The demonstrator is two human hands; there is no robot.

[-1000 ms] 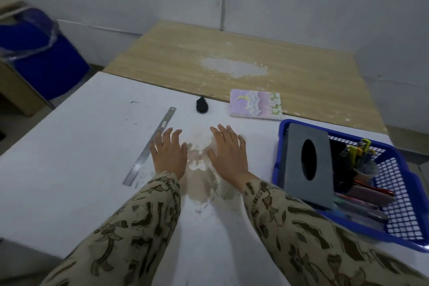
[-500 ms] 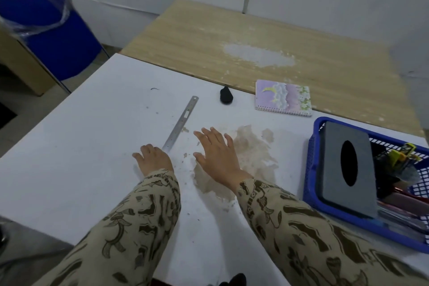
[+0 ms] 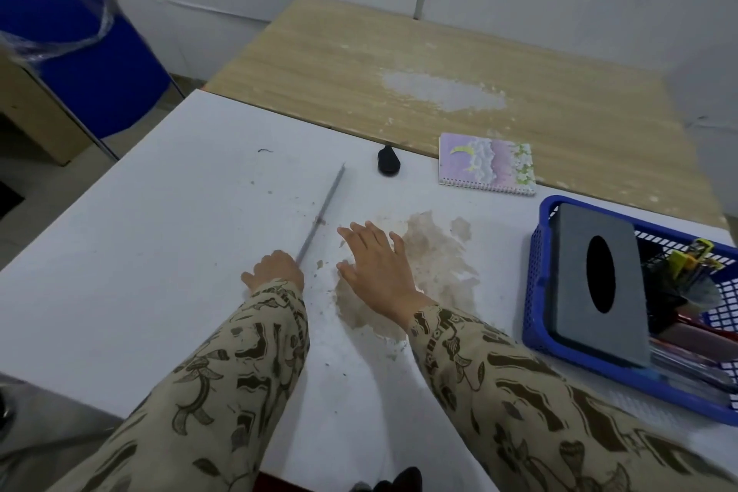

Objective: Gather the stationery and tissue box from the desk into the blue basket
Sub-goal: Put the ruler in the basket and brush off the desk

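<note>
My left hand (image 3: 274, 270) grips the near end of a long metal ruler (image 3: 324, 208), which is tilted on its edge above the white desk (image 3: 159, 236). My right hand (image 3: 377, 270) rests flat and open on the desk beside a brown stain. The blue basket (image 3: 537, 292) at the right holds a grey tissue box (image 3: 595, 284) and several pens (image 3: 695, 272). A pastel spiral notebook (image 3: 486, 163) and a small black object (image 3: 388, 161) lie at the desk's far edge.
A wooden table (image 3: 439, 64) adjoins the desk's far side. A blue chair (image 3: 80, 48) wrapped in plastic stands at the left by the wall. The desk's left edge drops to the floor.
My left hand moved left, curled round the ruler's near end and tipped it onto its edge. My right hand stayed flat. The camera turned left.
</note>
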